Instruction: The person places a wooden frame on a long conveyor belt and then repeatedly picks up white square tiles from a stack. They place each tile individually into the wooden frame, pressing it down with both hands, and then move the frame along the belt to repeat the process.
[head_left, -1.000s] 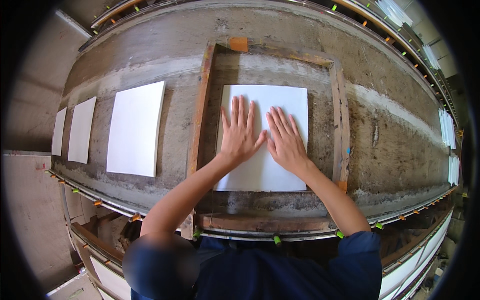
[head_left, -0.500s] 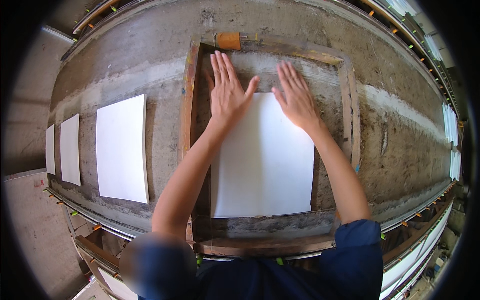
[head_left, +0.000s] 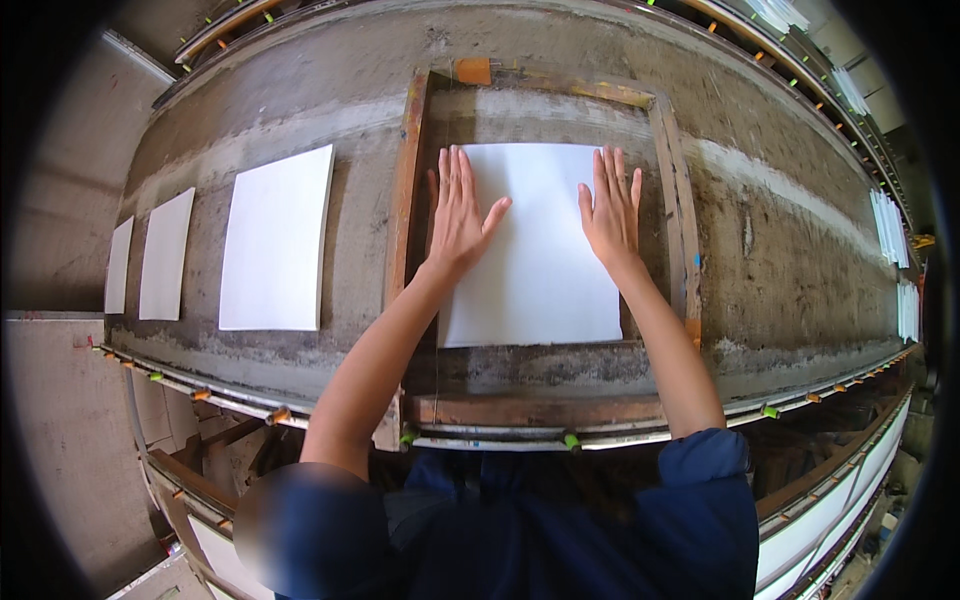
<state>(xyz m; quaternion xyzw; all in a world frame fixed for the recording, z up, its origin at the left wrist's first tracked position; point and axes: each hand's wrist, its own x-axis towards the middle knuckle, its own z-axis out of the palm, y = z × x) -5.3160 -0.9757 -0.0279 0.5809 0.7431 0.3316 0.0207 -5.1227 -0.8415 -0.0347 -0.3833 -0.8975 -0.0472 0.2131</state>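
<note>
A white sheet (head_left: 535, 270) lies flat on the stained table, inside a rectangular wooden frame (head_left: 405, 190). On its far left corner rests my left hand (head_left: 460, 222), palm down, with fingers stretched forward and thumb out to the side. My right hand (head_left: 612, 215) lies the same way over the far right corner, fingertips near the sheet's top edge. Neither hand grips anything; both look flat against the sheet, though their palms are hidden. An orange patch (head_left: 472, 71) marks the frame's far bar.
Left of the frame, several white sheets lie in a row, the nearest one (head_left: 275, 240) largest in view. A rail (head_left: 490, 443) with green and orange pegs runs along the table's near edge. Stacked white sheets (head_left: 888, 228) sit at the far right end.
Both hands have drawn back toward me and now lie flat at the sheet's far corners, the right one further out. The view has shifted, so the table appears higher.
</note>
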